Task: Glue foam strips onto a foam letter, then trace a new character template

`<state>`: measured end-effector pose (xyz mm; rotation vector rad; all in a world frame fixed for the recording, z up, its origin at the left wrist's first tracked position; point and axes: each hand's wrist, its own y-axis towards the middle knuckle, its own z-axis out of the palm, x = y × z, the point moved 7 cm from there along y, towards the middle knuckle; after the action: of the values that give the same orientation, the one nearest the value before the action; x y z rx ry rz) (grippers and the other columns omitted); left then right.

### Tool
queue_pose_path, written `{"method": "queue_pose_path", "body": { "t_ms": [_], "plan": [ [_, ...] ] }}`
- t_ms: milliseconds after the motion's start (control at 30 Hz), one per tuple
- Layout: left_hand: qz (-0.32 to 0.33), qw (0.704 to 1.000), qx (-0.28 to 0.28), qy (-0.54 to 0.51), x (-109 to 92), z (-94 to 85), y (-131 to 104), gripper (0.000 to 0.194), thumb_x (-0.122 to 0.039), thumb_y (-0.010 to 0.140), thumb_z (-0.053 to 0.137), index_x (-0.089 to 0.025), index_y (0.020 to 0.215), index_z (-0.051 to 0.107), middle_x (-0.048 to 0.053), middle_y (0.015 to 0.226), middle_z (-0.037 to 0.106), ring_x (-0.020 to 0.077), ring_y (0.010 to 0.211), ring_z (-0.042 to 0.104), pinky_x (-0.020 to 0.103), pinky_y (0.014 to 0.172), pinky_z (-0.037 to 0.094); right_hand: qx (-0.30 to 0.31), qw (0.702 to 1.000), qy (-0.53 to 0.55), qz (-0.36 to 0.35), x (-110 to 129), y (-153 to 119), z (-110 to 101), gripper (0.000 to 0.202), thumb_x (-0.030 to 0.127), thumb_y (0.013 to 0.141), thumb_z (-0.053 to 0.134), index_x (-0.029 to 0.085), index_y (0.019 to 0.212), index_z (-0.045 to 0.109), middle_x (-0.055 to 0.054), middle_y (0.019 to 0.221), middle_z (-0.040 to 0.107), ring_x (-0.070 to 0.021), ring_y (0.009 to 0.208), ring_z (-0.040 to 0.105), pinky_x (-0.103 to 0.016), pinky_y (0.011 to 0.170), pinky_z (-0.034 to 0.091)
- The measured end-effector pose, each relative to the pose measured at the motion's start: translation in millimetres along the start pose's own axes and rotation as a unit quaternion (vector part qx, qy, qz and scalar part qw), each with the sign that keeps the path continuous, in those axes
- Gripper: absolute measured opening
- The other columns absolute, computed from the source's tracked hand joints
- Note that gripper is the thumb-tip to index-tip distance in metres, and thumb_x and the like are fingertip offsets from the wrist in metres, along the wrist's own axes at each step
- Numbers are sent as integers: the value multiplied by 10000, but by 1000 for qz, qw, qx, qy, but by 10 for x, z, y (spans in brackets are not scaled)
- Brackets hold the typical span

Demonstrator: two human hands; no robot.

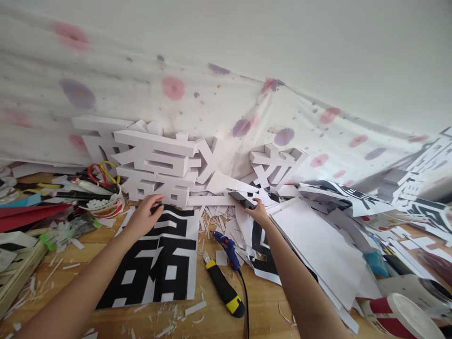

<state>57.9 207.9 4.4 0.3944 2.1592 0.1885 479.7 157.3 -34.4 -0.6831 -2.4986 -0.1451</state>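
My left hand (144, 215) is over the top of a printed sheet (176, 263) with bold black characters. Its fingers are apart and hold nothing, close to the base of a white three-dimensional paper character (155, 162) that stands upright. At the back middle, my right hand (259, 214) has its thumb and fingers on the near end of a dark flat phone (241, 199), which lies among white paper pieces. Between my forearms, a blue glue gun (228, 248) and a black-and-yellow utility knife (224, 287) rest on the wooden table (190, 327).
Another white paper character (275, 165) leans near the flowered curtain (173, 89). A stack of white sheets (314, 240) lies right. At left are a tub (109, 207) of white sticks and red-handled scissors (97, 173). A red-and-white paper bucket (399, 318) sits front right. Paper scraps litter the table.
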Motion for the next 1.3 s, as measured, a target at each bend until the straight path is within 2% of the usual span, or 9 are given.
{"method": "queue_pose_path", "body": {
  "t_ms": [133, 267, 533, 667, 767, 867, 967, 1167, 1300],
  "plan": [
    [-5, 992, 127, -12, 5, 396, 297, 415, -340, 733, 455, -203, 1122, 500, 87, 1200, 510, 245, 1103, 491, 390, 950, 379, 38, 995, -5, -97, 108, 27, 9, 660, 304, 591, 604, 196, 1207, 392, -90, 1101, 485, -220, 1040, 485, -323, 833, 410],
    [-12, 992, 123, -15, 49, 572, 462, 469, -284, 689, 489, -192, 1149, 493, 121, 1223, 476, 256, 1107, 482, 374, 903, 415, 25, 992, -42, -119, 189, 191, 57, 599, 273, 604, 593, 168, 1175, 446, -96, 1102, 510, -237, 1080, 461, -348, 911, 364],
    [-26, 995, 84, -48, 137, 674, 643, 506, -233, 631, 522, -190, 1134, 492, 105, 1140, 483, 236, 1085, 488, 370, 935, 386, -56, 993, -63, -84, 223, 430, 148, 537, 201, 686, 499, 164, 1214, 408, -120, 1219, 478, -275, 1220, 360, -411, 998, 271],
    [-34, 994, 83, -69, 175, 689, 675, 511, -258, 611, 536, -168, 1112, 498, 117, 1138, 480, 257, 1100, 477, 388, 922, 396, -56, 994, -68, -60, 85, 220, 52, 558, 273, 718, 511, 164, 1250, 383, -136, 1217, 484, -283, 1189, 401, -422, 979, 298],
    [-44, 990, 95, -92, 210, 684, 635, 537, -284, 622, 540, -170, 1142, 467, 114, 1127, 498, 258, 1072, 511, 402, 893, 420, 42, 989, -78, -118, -48, -214, 53, 665, 352, 669, 593, 201, 1277, 371, -104, 1265, 458, -251, 1196, 398, -389, 987, 310],
    [-63, 986, 99, -115, 248, 645, 564, 561, -288, 653, 519, -144, 1186, 417, 129, 1110, 515, 244, 999, 563, 413, 862, 444, 161, 968, -106, -162, -254, -796, 139, 878, 436, 583, 668, 232, 1346, 286, -106, 1385, 316, -268, 1295, 251, -417, 1026, 258],
    [-83, 984, 82, -137, 249, 518, 481, 566, -274, 700, 484, -138, 1236, 361, 137, 1157, 497, 221, 994, 570, 391, 845, 461, 201, 956, -155, -149, -472, -1220, 210, 1020, 454, 511, 712, 213, 1378, 233, -132, 1449, 173, -301, 1340, 113, -440, 1047, 214],
    [-118, 975, -14, -190, 201, -54, 282, 516, -273, 754, 519, -86, 1223, 413, 136, 1182, 497, 207, 999, 554, 346, 831, 459, 173, 943, -227, -172, -481, -1470, 304, 949, 419, 595, 643, 197, 1396, 187, -136, 1465, 144, -284, 1350, 89, -420, 1059, 200],
    [-141, 972, -28, -184, 290, -237, 119, 428, -265, 728, 529, -67, 1105, 492, 152, 1172, 507, 218, 968, 566, 372, 827, 468, 99, 936, -295, -167, -414, -1493, 261, 820, 242, 652, 570, 196, 1390, 215, -131, 1446, 225, -295, 1336, 159, -431, 1039, 230]
  ]
}}
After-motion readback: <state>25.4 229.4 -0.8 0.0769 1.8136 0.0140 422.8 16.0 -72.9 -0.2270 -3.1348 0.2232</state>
